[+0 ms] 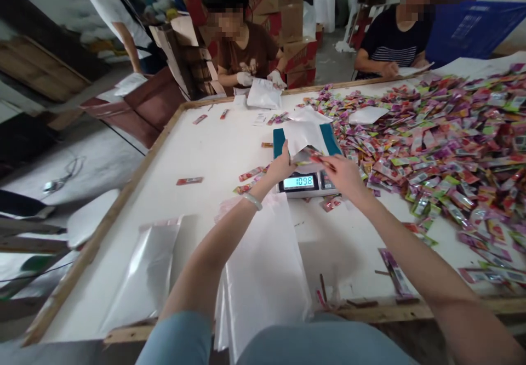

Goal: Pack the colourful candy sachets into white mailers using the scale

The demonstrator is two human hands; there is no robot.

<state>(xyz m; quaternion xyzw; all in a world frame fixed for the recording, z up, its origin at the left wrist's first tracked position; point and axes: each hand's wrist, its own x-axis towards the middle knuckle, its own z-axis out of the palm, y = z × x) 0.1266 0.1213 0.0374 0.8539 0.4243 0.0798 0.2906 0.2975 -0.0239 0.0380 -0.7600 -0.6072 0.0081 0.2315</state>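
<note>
A white plastic bag (pixel 302 133) lies on the digital scale (pixel 304 192), whose lit display reads 1098. My left hand (pixel 281 166) grips the near edge of the bag's mouth, thumb up. My right hand (pixel 344 174) pinches a small red snack packet (pixel 320 160) at the bag's opening; whether it holds more than one is unclear. Below the scale, a stack of flat white bags (pixel 267 266) reaches over the table's front edge. A filled silvery bag (pixel 143 272) rests at the left front.
A large heap of colourful packets (pixel 435 140) covers the table's right side. Several loose packets lie around the scale, one packet (pixel 189 181) to the left. Wooden edging (pixel 135 181) borders the table. Across it, a gloved person (pixel 249 52) handles a white bag (pixel 264 94); another person (pixel 392 41) sits far right.
</note>
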